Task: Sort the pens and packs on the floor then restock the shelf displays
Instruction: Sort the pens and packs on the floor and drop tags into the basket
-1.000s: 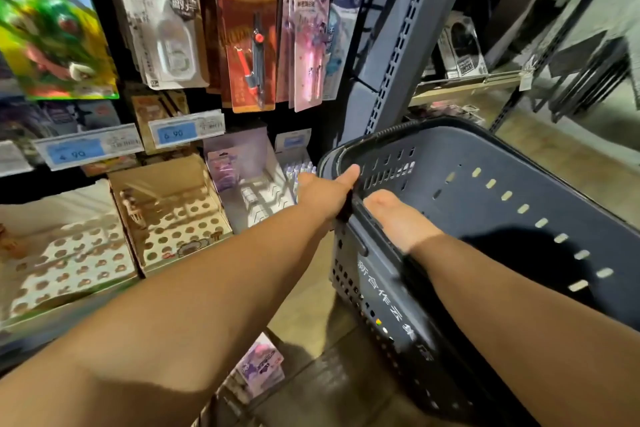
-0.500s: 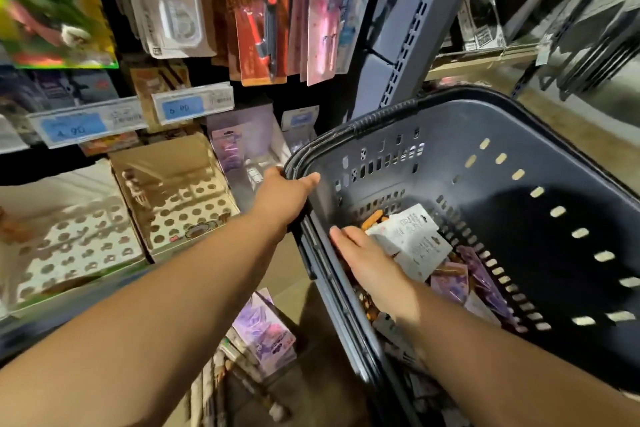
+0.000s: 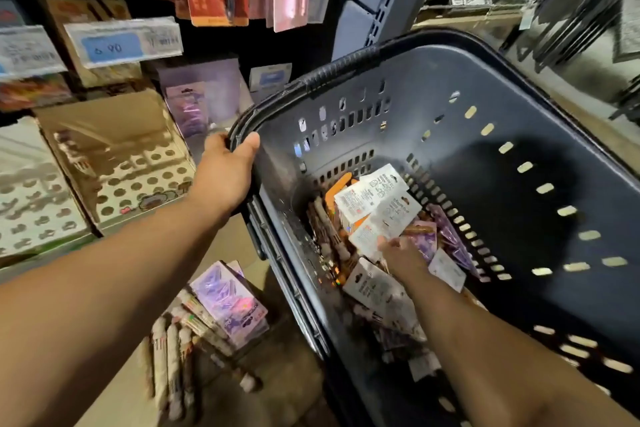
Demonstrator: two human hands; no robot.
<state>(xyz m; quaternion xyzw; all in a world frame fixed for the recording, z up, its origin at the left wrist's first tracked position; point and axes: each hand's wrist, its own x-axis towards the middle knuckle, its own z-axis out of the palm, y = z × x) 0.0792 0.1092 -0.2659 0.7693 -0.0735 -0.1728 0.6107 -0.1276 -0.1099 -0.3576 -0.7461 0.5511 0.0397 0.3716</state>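
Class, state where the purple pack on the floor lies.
Head view, lower centre-left: the purple pack lies among loose pens, just left of the basket.

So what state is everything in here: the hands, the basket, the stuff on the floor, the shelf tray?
basket: tipped, stock heaped in its low corner.
left hand: fingers grip the basket's rim.
right hand: down among the white packs; grip unclear.
floor pens: lying in a loose heap.
purple packs: stacked beside the floor pens.
display tray: on the shelf, holes unfilled.
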